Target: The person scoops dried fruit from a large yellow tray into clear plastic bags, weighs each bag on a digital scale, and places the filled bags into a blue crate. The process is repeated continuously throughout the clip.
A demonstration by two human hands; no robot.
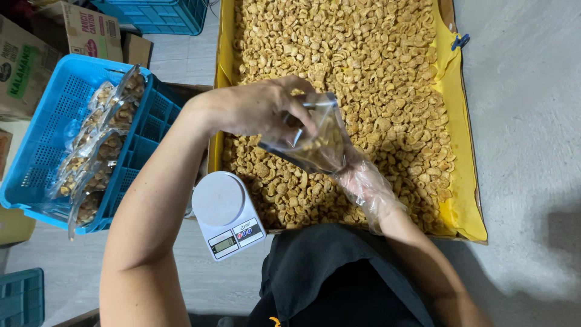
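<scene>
My left hand (263, 109) pinches the open top of a clear plastic pouch (315, 136) that is partly filled with golden-brown snack pieces. My right hand (366, 184), inside a thin clear glove, supports the pouch from below. Both hands hover over a large yellow-lined tray (466, 200) heaped with the same snack pieces (363, 54). A small white kitchen scale (227, 215) with a round platform stands just left of the tray, near my left forearm; nothing lies on it.
A blue plastic crate (45, 136) on the left holds several filled clear pouches (100, 142). Cardboard boxes (54, 36) and another blue crate (163, 15) stand behind it. Grey floor (526, 91) lies to the right. A teal crate (21, 297) sits at bottom left.
</scene>
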